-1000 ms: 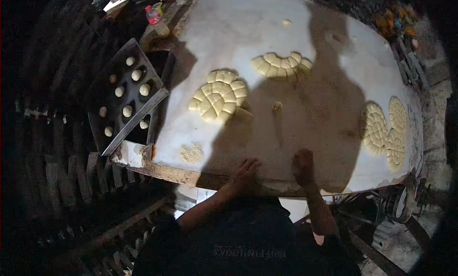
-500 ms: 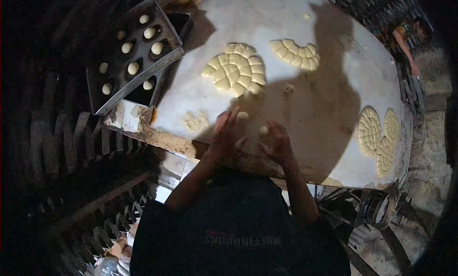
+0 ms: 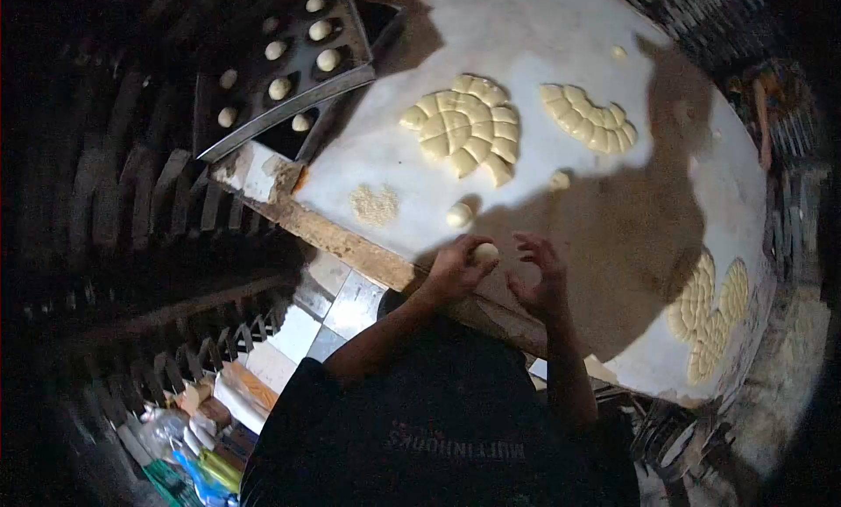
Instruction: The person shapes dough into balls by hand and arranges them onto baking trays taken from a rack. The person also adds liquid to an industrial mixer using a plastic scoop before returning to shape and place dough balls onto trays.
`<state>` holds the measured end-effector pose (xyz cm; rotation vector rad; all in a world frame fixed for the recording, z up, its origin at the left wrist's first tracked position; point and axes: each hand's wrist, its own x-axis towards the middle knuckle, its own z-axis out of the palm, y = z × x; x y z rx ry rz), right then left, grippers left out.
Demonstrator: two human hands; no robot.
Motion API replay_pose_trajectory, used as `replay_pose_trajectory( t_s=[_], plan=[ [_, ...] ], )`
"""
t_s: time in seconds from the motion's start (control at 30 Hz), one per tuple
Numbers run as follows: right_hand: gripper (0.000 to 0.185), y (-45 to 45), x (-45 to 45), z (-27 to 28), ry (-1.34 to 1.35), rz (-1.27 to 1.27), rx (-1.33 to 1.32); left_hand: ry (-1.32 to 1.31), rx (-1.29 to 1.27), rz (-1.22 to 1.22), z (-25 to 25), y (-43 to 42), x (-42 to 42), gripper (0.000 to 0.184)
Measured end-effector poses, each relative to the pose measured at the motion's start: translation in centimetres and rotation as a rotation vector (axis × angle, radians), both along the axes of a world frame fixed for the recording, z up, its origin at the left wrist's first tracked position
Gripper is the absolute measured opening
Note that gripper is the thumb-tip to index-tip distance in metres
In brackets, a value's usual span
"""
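Note:
Near the table's front edge, my left hand point(image 3: 457, 269) has its fingers closed around a pale round dough ball point(image 3: 485, 254). Just to the right of it, my right hand point(image 3: 540, 277) is empty, thumb and fingers spread apart in a curve. A second dough ball point(image 3: 459, 214) lies on the table a little beyond my left hand. Farther back sits a round slab of dough cut into pieces point(image 3: 464, 126), with a curved strip of cut dough point(image 3: 589, 119) to its right. A small dough lump point(image 3: 559, 181) rests at the shadow's edge.
At the back left, a dark metal tray point(image 3: 289, 114) carries several dough balls. Sesame-like grains point(image 3: 374, 205) form a small heap on the table point(image 3: 342, 170). More cut dough point(image 3: 701, 314) lies at the right. Another person's arm point(image 3: 762, 121) shows beyond the far right edge.
The dough ball that was by my right hand is now in my left hand. My right hand has opened and lifted. The view has shifted, so the table's things appear farther right.

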<state>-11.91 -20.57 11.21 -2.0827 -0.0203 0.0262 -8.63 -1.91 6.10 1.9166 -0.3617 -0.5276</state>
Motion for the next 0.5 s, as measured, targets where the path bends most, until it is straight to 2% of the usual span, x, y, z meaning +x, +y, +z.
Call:
replay_pose_trajectory(
  t_s=[0.03, 0.07, 0.17, 0.23, 0.3, 0.33, 0.37, 0.43, 0.47, 0.5],
  plan=[
    [0.054, 1.8, 0.6, 0.3, -0.098, 0.105, -0.034, 0.349, -0.303, 0.211, 1.2, 1.1, -0.3, 0.038],
    [0.051, 3.7, 1.2, 0.5, -0.198, 0.209, -0.068, 0.471, -0.48, 0.301, 2.6, 2.2, -0.4, 0.034],
    [0.044, 9.3, 2.9, 0.8, -0.184, 0.266, 0.065, 0.518, -0.595, 0.445, 3.9, 5.7, -0.4, 0.034],
    [0.04, 11.7, 4.8, 1.0, -0.206, 0.325, 0.136, 0.454, -0.616, 0.501, 3.8, 8.3, -0.5, 0.037],
    [0.039, 14.2, 6.4, -1.2, -0.257, 0.262, 0.193, 0.374, -0.724, 0.771, 4.2, 11.8, -0.4, 0.042],
    [0.04, 15.1, 7.6, -0.8, -0.215, 0.244, 0.098, 0.334, -0.704, 0.82, 3.6, 14.1, -0.2, 0.045],
    [0.044, 16.5, 8.6, -0.5, -0.118, 0.209, 0.198, 0.275, -0.738, 0.821, 3.1, 16.7, -0.1, 0.042],
    [0.045, 17.5, 11.3, -0.4, 0.0, 0.263, -0.081, 0.134, -0.638, 0.926, 1.7, 21.6, 0.0, 0.034],
    [0.045, 18.0, 12.3, -1.4, -0.151, 0.272, -0.118, 0.063, -0.654, 1.046, 1.2, 23.6, 0.5, 0.024],
    [0.045, 18.7, 13.2, -1.8, -0.154, 0.278, -0.126, 0.053, -0.597, 1.111, 0.4, 25.8, 0.9, 0.022]
  ],
)
